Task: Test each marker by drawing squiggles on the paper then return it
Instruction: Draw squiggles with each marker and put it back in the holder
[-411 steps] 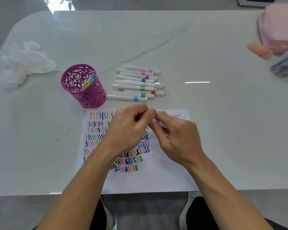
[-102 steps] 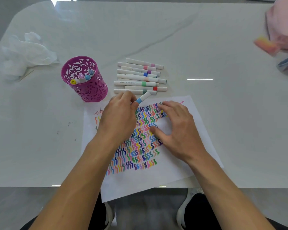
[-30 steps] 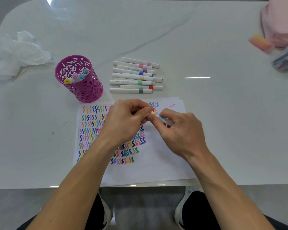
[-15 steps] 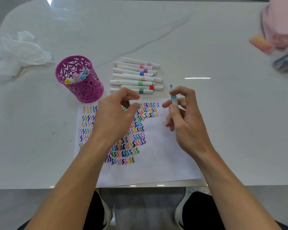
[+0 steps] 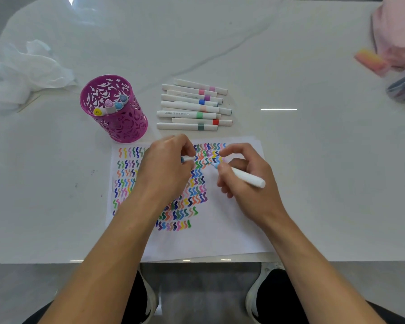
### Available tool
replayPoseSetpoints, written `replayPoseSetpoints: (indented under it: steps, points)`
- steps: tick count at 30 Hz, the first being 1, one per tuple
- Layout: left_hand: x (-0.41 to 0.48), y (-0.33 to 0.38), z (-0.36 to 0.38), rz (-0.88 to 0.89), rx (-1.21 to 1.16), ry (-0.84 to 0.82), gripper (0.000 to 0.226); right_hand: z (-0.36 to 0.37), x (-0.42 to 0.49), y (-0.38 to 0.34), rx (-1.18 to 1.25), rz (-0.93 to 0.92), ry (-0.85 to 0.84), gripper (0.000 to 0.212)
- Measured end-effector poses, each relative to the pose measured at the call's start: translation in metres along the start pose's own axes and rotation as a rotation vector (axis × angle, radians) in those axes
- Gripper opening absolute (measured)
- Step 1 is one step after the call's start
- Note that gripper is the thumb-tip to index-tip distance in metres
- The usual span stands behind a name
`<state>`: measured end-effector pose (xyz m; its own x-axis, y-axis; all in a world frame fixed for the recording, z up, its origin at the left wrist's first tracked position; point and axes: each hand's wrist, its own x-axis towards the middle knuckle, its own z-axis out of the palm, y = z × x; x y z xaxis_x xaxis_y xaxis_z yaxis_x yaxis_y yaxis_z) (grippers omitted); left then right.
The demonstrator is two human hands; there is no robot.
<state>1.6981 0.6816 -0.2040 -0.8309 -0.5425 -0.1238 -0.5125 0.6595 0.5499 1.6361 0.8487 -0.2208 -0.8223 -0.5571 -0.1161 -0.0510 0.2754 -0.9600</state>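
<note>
White marble worktop point(image 5: 290, 160) fills the view, its near edge running just under the bottom edge of the paper point(image 5: 220, 239), with wide bare room to the right and to the left of the sheet. The right hand point(image 5: 246, 183) is closed around a white marker point(image 5: 246, 178) with a light blue tip, held in a writing grip; the tip points down and left at the squiggles point(image 5: 197, 181) near the top of the sheet, and the barrel's back end sticks out past the knuckles to the right. Half a second ago that marker stood upright above the paper in raised fingers; now it is tipped down to the sheet. The left hand point(image 5: 166, 167) rests on the paper just beside it, fingers curled and pinching the marker's cap point(image 5: 188, 158), which it has kept since it came off. Beyond the hands, a row of capped markers point(image 5: 192, 106) lies near the paper's top edge, unchanged. To their left stands a purple cup point(image 5: 117, 113) holding more markers. Crumpled tissue point(image 5: 21, 71) lies far left, and a pink object point(image 5: 395, 31) sits at the far right corner, well apart.
</note>
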Motion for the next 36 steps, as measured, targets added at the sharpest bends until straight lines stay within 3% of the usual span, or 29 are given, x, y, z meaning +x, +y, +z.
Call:
replayPoseSetpoints:
  steps: [7, 30, 36]
  points:
    - [0.002, -0.003, 0.003, 0.019, 0.000, -0.020, 0.016, 0.006, -0.003, 0.008, 0.023, 0.021, 0.042, 0.021]
    - [0.000, -0.002, 0.003, 0.016, 0.002, -0.017, 0.017, 0.011, -0.001, 0.012, -0.091, 0.036, 0.062, 0.021]
    - [0.000, -0.001, 0.003, 0.007, 0.010, -0.018, 0.018, 0.009, -0.004, 0.010, -0.077, 0.018, -0.023, 0.019]
